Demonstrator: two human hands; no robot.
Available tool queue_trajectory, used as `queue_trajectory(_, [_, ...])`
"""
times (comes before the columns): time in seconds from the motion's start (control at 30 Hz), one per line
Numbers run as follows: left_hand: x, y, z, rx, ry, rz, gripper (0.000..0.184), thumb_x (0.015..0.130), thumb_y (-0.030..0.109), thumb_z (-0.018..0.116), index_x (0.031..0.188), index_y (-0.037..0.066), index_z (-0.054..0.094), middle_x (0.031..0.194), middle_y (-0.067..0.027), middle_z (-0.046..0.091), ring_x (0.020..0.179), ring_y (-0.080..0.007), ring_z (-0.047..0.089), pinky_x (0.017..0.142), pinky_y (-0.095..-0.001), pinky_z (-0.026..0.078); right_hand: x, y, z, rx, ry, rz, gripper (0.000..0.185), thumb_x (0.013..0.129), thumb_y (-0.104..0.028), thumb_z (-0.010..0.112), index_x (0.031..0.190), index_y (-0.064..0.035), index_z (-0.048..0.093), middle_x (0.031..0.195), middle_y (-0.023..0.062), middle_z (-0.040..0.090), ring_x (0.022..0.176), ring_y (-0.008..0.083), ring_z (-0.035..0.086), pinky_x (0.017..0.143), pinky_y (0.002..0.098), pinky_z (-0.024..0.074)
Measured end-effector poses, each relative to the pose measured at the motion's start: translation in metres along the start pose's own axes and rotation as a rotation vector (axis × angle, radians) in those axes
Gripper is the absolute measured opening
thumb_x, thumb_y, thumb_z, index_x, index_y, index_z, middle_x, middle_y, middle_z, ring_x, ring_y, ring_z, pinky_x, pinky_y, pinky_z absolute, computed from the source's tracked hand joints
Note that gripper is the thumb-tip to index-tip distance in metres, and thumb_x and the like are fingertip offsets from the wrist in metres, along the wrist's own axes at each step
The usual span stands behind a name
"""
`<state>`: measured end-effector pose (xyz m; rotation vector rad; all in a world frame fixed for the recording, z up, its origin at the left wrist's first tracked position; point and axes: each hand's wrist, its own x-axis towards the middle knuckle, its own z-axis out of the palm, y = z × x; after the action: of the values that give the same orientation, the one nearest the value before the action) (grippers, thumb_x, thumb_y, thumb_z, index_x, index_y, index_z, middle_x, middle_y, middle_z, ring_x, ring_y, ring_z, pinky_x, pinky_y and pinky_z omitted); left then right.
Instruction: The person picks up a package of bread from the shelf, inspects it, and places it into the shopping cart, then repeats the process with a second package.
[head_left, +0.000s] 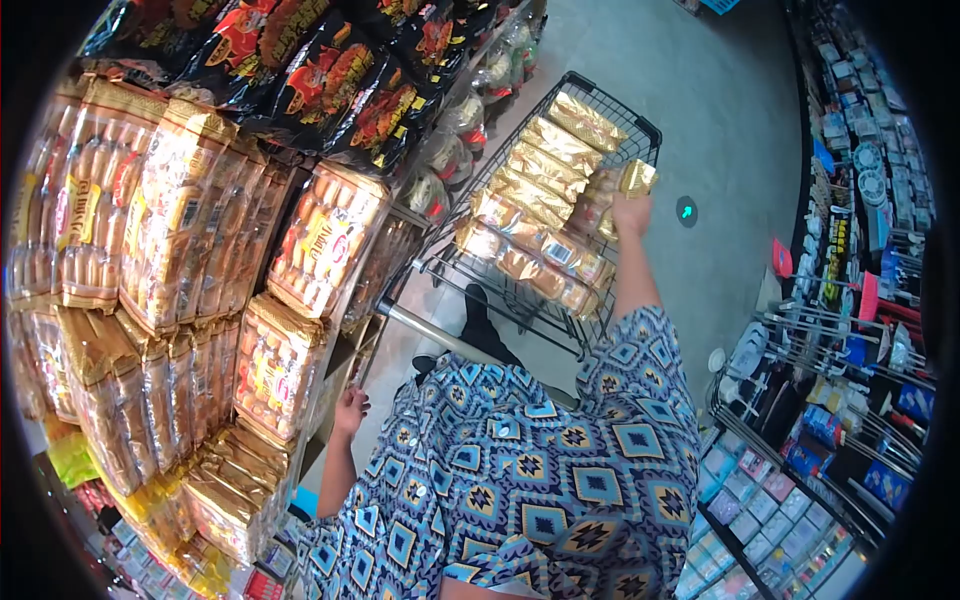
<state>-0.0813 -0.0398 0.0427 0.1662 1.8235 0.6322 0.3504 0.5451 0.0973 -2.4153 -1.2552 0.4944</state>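
Gold, glossy wrapping catches the light on a package (638, 178) gripped in the right hand (632, 214), over a wire cart (648, 131) beside similar gold packs (545, 160). The left hand (350, 410), fingers loosely curled around nothing, is well apart, near stacked bread packs (275, 370).

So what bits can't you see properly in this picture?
All in the head view:
- Right hand's fingertips: hidden around the gold-wrapped pack in its grip.
- Shopping cart's bottom: mostly covered by bread packs.
- Upper legs: hidden under the patterned shirt.
- Small print on black snack bags: too tiny.
- Far-left bread packs: cut off by the dark lens edge.
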Motion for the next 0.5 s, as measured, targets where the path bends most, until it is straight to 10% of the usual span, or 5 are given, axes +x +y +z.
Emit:
queue_trajectory(0.27, [0.039, -0.025, -0.035, 0.034, -0.022, 0.069, 0.031, 0.096, 0.037, 0.053, 0.106, 0.008, 0.057, 0.082, 0.0013, 0.058, 0.065, -0.0082, 0.052, 0.056, -0.0242, 0.042, -0.096, -0.062, -0.196, 0.069, 0.128, -0.4, 0.05, 0.072, -0.026, 0.074, 0.109, -0.0004, 0.054, 0.102, 0.0208, 0.065, 0.097, 0.0355, 0.063, 0.084, 0.0414, 0.0484])
queue_trajectory(0.43, [0.023, 0.102, -0.019, -0.212, 0.012, 0.405, 0.029, 0.097, 0.033, 0.052, 0.103, 0.005, 0.057, 0.07, 0.0061, 0.044, 0.058, -0.004, 0.037, 0.05, -0.0196, 0.03, -0.152, -0.11, -0.28, 0.32, 0.058, -0.671, 0.043, 0.076, -0.012, 0.07, 0.114, 0.0016, 0.054, 0.1, 0.0139, 0.066, 0.089, 0.0228, 0.065, 0.08, 0.0335, 0.0501])
queue_trajectory(0.5, [0.025, 0.149, -0.021, -0.25, -0.1, 0.415, 0.031, 0.097, 0.024, 0.052, 0.118, 0.001, 0.053, 0.086, 0.001, 0.056, 0.069, -0.0068, 0.049, 0.063, -0.0217, 0.044, -0.164, -0.122, -0.294, 0.449, -0.042, -0.742, 0.042, 0.077, -0.008, 0.069, 0.115, 0.0025, 0.053, 0.1, 0.0119, 0.066, 0.087, 0.0186, 0.064, 0.078, 0.0308, 0.0503])
